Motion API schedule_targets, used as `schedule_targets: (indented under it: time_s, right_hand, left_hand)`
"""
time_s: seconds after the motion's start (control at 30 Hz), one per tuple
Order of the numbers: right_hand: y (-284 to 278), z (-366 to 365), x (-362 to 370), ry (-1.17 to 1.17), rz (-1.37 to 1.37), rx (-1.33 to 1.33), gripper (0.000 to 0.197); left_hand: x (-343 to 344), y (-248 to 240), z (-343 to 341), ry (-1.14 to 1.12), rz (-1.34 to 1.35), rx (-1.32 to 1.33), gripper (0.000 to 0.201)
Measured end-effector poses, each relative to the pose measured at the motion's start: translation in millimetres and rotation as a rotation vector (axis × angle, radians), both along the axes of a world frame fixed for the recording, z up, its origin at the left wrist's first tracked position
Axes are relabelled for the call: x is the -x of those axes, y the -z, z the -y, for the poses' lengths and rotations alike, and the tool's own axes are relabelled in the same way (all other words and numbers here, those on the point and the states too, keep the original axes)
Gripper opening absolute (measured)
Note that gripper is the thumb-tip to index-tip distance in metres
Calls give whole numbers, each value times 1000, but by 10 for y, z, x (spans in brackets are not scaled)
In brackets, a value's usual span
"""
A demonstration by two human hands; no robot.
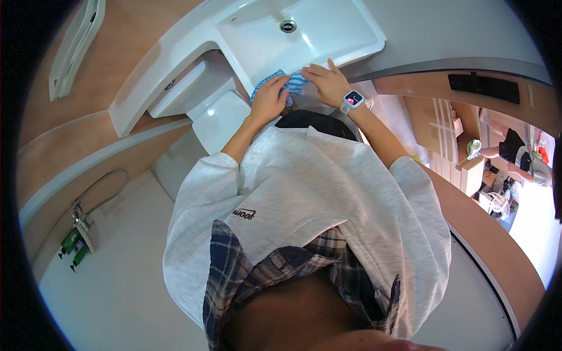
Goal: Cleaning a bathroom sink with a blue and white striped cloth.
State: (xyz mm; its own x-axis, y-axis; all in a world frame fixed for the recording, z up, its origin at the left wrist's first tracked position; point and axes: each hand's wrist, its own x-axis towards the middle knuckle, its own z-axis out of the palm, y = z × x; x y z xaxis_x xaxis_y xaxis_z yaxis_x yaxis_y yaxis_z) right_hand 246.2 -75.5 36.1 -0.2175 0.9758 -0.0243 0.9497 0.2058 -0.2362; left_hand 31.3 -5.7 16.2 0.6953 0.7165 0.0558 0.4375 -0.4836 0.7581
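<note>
A blue-and-white patterned cloth [297,83] lies bunched at the front rim of the white sink [252,41]. My left hand [270,97] is closed on the cloth's left part, its fingers bent over it. At the cloth's right end, my right hand [329,83] pinches it with the fingertips, the index finger and thumb partly apart. Some of the cloth is hidden under both hands. A light-coloured watch [352,100] sits on my right wrist. Below the hands, a dark rounded thing [316,123] shows in front of my body.
The sink has a round metal drain [288,26]. Left of it are a white side ledge [134,93] and a white lid [221,124]. A shower tap with hose [80,217] and green bottles [73,248] are at lower left. Through the right opening, another person [518,155] stands near cardboard boxes [490,178].
</note>
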Motion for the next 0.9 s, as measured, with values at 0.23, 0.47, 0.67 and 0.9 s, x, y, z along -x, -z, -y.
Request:
schedule_targets:
  time_s: [0.23, 0.47, 0.67, 0.9]
  right_hand:
    - [-2, -11, -409, 71, 43, 12, 53]
    - [-65, -55, -612, 132, 110, 18, 51]
    - [-26, -82, -285, 38, -9, 19, 46]
    - [33, -153, 129, -58, -145, 8, 40]
  left_hand:
    - [-550, 11, 14, 39, -12, -73, 42]
    - [-897, 56, -77, 96, -67, -58, 42]
    - [-528, 43, -110, 91, -83, -25, 39]
    - [-3, -78, -65, -6, -182, -17, 39]
